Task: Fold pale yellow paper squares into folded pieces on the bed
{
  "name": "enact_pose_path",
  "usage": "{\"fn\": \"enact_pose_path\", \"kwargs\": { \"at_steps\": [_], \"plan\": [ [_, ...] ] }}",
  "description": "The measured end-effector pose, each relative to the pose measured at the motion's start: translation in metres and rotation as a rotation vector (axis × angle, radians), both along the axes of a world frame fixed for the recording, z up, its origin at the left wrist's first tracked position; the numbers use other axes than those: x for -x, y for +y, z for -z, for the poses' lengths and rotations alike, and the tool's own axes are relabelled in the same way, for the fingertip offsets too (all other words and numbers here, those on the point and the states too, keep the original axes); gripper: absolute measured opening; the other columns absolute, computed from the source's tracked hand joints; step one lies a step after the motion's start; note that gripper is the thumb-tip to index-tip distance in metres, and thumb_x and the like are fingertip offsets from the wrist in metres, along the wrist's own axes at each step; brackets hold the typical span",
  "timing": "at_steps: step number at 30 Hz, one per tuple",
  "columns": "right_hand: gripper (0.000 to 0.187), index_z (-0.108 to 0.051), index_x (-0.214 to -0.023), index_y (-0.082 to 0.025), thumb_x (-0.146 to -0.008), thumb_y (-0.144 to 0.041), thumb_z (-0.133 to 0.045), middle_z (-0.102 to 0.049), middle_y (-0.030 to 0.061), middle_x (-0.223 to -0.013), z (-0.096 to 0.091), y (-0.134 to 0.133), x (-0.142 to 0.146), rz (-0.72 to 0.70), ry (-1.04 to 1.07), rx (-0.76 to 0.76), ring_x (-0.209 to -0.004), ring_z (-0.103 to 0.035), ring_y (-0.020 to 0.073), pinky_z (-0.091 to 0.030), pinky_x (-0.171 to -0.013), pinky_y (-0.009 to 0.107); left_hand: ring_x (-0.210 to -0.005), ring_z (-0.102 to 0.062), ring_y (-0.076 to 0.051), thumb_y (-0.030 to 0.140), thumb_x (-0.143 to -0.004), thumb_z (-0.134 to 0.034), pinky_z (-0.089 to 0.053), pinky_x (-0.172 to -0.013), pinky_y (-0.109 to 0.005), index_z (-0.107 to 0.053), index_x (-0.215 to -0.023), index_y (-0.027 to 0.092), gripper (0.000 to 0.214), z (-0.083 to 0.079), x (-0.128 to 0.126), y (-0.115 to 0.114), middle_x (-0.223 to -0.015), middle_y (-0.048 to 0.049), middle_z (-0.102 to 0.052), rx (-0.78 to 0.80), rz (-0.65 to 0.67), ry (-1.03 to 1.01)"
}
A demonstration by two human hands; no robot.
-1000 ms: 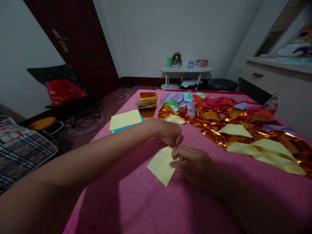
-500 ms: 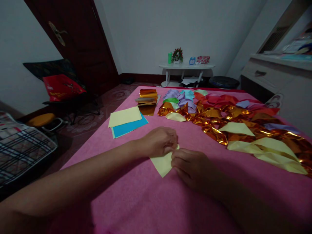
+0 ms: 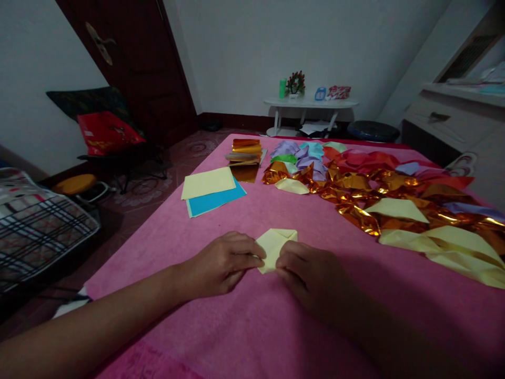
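Note:
A pale yellow sheet of paper (image 3: pixel 272 246), partly folded with a creased flap at its top right corner, lies on the pink tablecloth (image 3: pixel 221 326). At its left edge my left hand (image 3: pixel 226 260) is closed, thumb and fingers pinching the paper. My right hand (image 3: pixel 303 266) grips the right side with curled fingers, covering part of that edge. Beyond the hands to the left rest flat sheets, a yellow sheet (image 3: pixel 209 182) over a blue sheet (image 3: pixel 216 201). Behind them sits a stack of gold foil sheets (image 3: pixel 245 171).
Folded paper pieces in gold foil (image 3: pixel 357 218), yellow (image 3: pixel 400 209), red (image 3: pixel 366 159) and purple (image 3: pixel 311 166) spread over the table's right side. A white side table (image 3: pixel 311 102) stands by the wall. On the left are a chair with a red bag (image 3: pixel 108 134) and a plaid quilted cover (image 3: pixel 43 231).
My left hand has moved from the paper's top corner down to its left edge. The paper's lower point is now folded up. The view has shifted slightly.

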State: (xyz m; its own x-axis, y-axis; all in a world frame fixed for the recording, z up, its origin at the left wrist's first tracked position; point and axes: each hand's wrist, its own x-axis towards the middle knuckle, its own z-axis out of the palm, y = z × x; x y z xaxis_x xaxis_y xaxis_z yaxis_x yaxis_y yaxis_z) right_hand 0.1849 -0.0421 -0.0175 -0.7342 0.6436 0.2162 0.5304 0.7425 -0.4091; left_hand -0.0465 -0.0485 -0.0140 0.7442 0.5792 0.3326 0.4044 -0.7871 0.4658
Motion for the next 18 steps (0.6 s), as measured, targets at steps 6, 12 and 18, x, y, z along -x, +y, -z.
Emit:
{"fn": "enact_pose_path", "kwargs": {
  "at_steps": [6,12,18],
  "plan": [
    [0.01,-0.049,-0.072,-0.018,-0.081,-0.014,-0.049,-0.051,-0.0005,-0.072,-0.009,-0.003,0.009,0.167,-0.005,0.143,-0.063,-0.044,0.0125,-0.023,-0.055,0.025,-0.089,-0.059,-0.018,-0.001,-0.077,-0.046,-0.048,-0.08,-0.035,-0.063,-0.1,0.014,0.032,0.004,0.001,-0.004,-0.097,-0.009,-0.067,-0.018,-0.009,-0.094],
    [0.012,-0.047,-0.067,-0.018,-0.08,-0.015,-0.046,-0.051,-0.0014,-0.065,-0.007,-0.009,0.013,0.286,-0.033,0.143,-0.055,-0.04,0.0112,-0.018,-0.053,0.026,-0.088,-0.059,-0.017,-0.003,-0.077,-0.047,-0.049,-0.077,-0.032,-0.063,-0.096,0.013,0.029,0.005,0.001,-0.004,-0.095,-0.0087,-0.067,0.0,-0.032,-0.115],
    [0.012,-0.049,-0.067,-0.018,-0.079,-0.017,-0.047,-0.052,-0.0015,-0.062,-0.006,-0.01,0.017,0.357,-0.084,0.118,-0.053,-0.041,0.0109,-0.016,-0.053,0.027,-0.088,-0.06,-0.017,0.0,-0.08,-0.048,-0.05,-0.077,-0.032,-0.059,-0.106,0.013,0.031,0.007,0.002,-0.006,-0.094,-0.0097,-0.067,-0.026,-0.072,-0.133]
  ]
}}
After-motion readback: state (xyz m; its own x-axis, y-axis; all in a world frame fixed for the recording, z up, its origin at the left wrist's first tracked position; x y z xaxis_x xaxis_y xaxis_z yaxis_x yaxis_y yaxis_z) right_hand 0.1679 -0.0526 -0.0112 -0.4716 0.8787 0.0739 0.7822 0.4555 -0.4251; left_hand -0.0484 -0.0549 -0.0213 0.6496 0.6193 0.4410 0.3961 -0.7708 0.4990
